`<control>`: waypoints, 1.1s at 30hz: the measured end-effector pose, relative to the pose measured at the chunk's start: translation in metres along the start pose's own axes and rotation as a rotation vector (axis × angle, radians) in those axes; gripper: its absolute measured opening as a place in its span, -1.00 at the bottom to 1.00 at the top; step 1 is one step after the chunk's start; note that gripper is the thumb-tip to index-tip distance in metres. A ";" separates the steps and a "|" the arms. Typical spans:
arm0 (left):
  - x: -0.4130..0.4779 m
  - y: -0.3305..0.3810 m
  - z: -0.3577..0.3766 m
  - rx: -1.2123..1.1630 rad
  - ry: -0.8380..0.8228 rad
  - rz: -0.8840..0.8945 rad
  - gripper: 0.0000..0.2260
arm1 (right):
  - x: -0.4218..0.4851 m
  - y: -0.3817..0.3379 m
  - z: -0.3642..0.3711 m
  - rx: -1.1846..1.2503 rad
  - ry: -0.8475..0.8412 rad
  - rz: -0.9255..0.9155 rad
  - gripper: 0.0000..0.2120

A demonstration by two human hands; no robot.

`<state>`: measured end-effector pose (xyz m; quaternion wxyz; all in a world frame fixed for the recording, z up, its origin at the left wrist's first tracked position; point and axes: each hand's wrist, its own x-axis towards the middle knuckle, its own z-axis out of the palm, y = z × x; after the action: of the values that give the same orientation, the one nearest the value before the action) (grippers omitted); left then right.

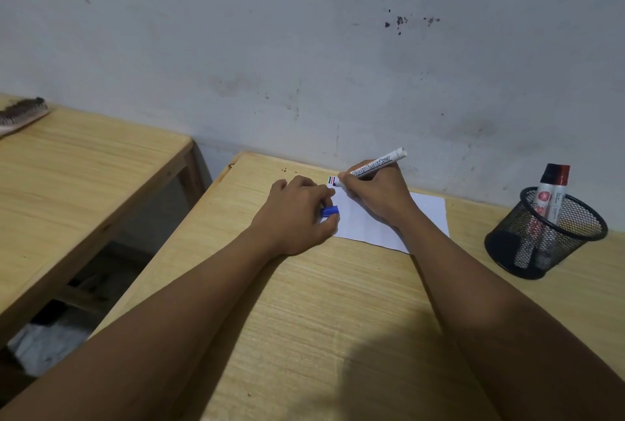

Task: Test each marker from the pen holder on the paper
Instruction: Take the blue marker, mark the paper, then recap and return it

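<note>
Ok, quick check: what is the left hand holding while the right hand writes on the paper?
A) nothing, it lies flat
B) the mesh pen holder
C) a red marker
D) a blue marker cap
D: the left hand pinches a blue marker cap in its fingers beside the paper, while the right hand presses the uncapped marker to the sheet.

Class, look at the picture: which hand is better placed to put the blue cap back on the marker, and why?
The left hand: it already holds the blue cap beside the paper, while the right hand grips the marker.
</note>
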<state>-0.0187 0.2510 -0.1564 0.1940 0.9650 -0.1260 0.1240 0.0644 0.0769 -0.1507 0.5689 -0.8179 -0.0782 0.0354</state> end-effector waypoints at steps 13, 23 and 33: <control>-0.007 0.018 -0.016 -0.110 0.021 -0.041 -0.77 | -0.041 -0.069 -0.053 0.335 0.076 -0.121 -0.96; 0.022 0.130 -0.112 -0.394 0.315 0.031 -0.79 | -0.115 -0.147 -0.133 0.314 0.120 -0.325 -0.91; 0.009 0.232 -0.169 -0.389 0.377 0.267 -0.81 | -0.195 -0.195 -0.201 0.221 0.196 -0.465 -0.90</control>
<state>-0.1098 0.1103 0.0775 0.3772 0.8446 -0.2348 0.2986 -0.1154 -0.0752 0.0965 0.6523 -0.7105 -0.2044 -0.1673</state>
